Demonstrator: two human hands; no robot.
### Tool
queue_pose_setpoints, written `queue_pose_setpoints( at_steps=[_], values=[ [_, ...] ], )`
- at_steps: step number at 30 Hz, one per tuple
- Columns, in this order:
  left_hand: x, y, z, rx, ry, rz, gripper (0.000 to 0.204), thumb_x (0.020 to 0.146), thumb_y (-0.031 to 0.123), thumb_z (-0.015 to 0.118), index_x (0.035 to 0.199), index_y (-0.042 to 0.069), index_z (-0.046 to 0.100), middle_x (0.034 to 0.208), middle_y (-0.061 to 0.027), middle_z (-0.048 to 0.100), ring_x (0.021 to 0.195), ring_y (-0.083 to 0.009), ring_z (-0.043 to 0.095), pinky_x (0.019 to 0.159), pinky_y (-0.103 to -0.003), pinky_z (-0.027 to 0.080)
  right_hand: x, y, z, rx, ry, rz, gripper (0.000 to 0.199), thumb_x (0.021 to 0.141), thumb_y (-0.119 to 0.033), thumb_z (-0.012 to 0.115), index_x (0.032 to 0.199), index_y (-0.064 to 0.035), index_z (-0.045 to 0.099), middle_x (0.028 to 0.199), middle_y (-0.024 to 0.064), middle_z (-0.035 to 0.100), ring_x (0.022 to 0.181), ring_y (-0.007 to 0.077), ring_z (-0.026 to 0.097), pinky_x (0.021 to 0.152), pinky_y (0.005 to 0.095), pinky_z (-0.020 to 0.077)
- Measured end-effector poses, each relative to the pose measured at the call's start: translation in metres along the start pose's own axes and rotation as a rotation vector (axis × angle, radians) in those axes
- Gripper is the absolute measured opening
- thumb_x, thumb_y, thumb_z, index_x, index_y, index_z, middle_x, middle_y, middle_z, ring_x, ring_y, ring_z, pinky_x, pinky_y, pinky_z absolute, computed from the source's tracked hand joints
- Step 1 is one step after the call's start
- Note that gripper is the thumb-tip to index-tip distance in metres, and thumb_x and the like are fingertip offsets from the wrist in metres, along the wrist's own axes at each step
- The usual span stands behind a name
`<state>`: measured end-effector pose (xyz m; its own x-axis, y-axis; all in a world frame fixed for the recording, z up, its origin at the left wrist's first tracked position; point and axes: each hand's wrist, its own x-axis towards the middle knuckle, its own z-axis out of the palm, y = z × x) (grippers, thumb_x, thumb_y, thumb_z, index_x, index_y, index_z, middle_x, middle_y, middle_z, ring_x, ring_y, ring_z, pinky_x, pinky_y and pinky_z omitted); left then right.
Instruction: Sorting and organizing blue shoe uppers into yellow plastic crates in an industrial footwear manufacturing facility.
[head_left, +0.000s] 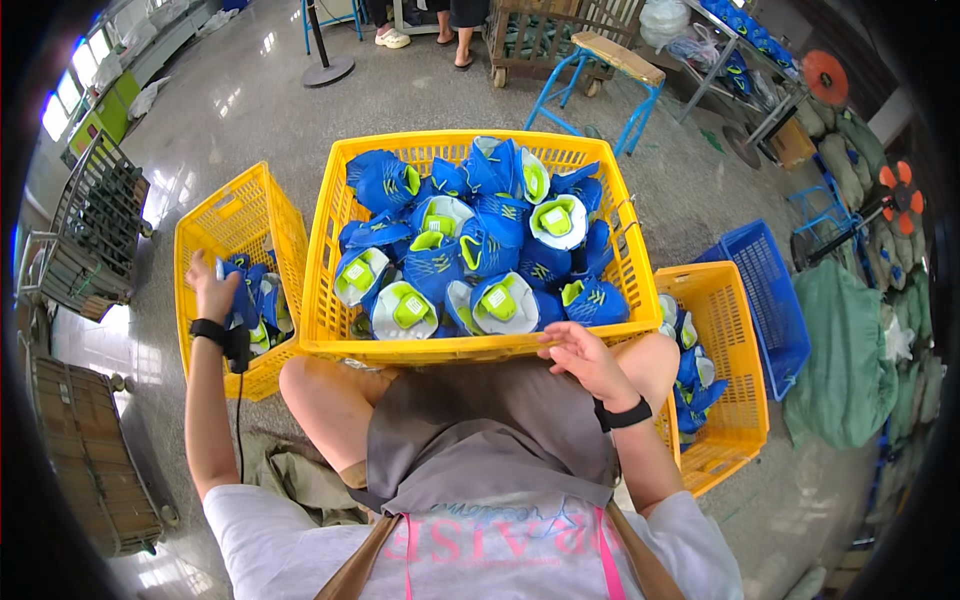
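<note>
Blue shoe uppers (433, 264) lie heaped in the large yellow crate (420, 348), centre of frame. Left hand (213, 292), left of frame, is inside the smaller yellow crate (286, 228), against more uppers; fingers partly hidden, so its grip cannot be told. Right hand (583, 362), below and right of centre: fingers loosely parted, empty, at the large crate's lower rim.

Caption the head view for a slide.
Left hand at a side crate, right hand beside the central yellow crate heaped with blue shoe uppers.
</note>
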<state>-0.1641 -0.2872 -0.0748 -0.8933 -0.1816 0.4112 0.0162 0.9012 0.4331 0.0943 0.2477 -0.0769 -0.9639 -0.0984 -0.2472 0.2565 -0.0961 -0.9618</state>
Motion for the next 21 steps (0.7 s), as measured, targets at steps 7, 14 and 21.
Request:
queue_pose_setpoints(
  at_steps=[7,14,21],
  values=[
    [-0.033,0.223,0.176,-0.163,-0.835,0.646,0.073,0.06,0.037,0.077,0.121,0.008,0.049,0.119,-0.0145,0.051,0.119,-0.0309,0.04,0.097,-0.041,0.037,0.008,0.0,0.013,-0.106,-0.149,-0.066,0.032,0.086,-0.016,0.058,0.115,-0.0049,0.048,0.112,0.0047,0.055,0.1,0.0127,0.054,0.081,0.0257,0.0446],
    [-0.045,0.246,0.21,0.249,-1.012,0.606,0.075,0.059,0.037,0.075,0.12,0.004,0.046,0.113,-0.0219,0.053,0.103,-0.0359,0.053,0.086,-0.041,0.046,-0.017,-0.011,-0.005,-0.117,-0.111,-0.061,0.035,0.086,-0.012,0.057,0.117,-0.0039,0.046,0.112,0.0062,0.054,0.104,0.0149,0.053,0.085,0.0271,0.0433],
    [-0.088,0.285,0.075,-0.805,-0.809,-0.014,0.073,0.07,0.024,0.074,0.122,-0.001,0.029,0.108,-0.0243,0.05,0.102,-0.0328,0.053,0.087,-0.039,0.043,0.024,0.011,0.025,0.171,0.208,-0.18,0.061,0.081,-0.012,0.064,0.132,-0.0028,0.031,0.124,0.0117,0.045,0.11,0.0193,0.048,0.088,0.0318,0.0431]
  ],
)
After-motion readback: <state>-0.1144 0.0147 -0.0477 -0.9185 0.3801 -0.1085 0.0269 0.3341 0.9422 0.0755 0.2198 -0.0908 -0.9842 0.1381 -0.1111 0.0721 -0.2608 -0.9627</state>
